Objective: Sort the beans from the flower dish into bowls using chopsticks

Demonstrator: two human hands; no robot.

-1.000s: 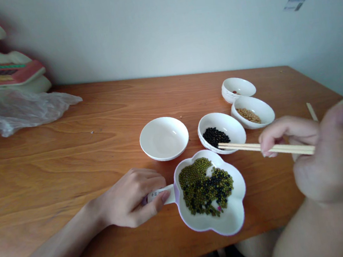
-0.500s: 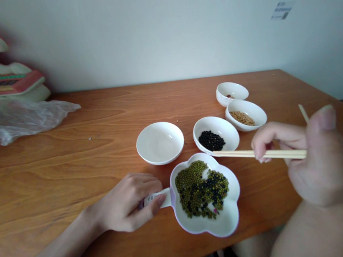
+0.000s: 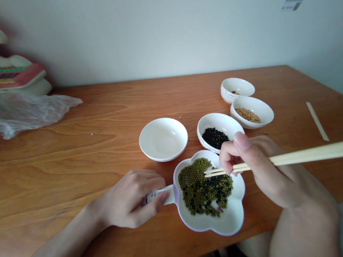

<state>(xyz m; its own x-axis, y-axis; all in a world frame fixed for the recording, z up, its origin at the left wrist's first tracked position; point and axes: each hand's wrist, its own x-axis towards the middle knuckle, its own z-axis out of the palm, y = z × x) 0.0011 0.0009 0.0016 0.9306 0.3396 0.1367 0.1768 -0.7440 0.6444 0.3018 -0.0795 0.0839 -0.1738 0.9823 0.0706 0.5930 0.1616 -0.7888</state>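
Note:
My left hand [image 3: 142, 197] is closed round the short handle of a flower-shaped dish [image 3: 232, 221], white inside with a lilac rim. In the dish lie green beans [image 3: 193, 174] mixed with black beans. Between the fingers of my right hand [image 3: 272, 170] is a pair of pale chopsticks [image 3: 316, 152], their tips over the beans at the dish's upper middle. Whether the tips touch or pinch a bean I cannot tell. Just behind the dish stands a white bowl of black beans [image 3: 215, 138], its right front edge partly covered by my right hand.
Left of the black beans is an empty white bowl [image 3: 163, 140]. Bowls with tan beans [image 3: 247, 115] and a few reddish pieces [image 3: 234, 92] stand farther back. A pale strip [image 3: 317, 122] lies at right. A plastic bag [image 3: 27, 113] and a rabbit-like object [image 3: 3, 79] occupy the far left.
My right hand has moved left with the chopsticks, whose tips have gone from the black-bean bowl's front edge to over the dish. My left hand keeps its hold on the handle. The view has shifted slightly.

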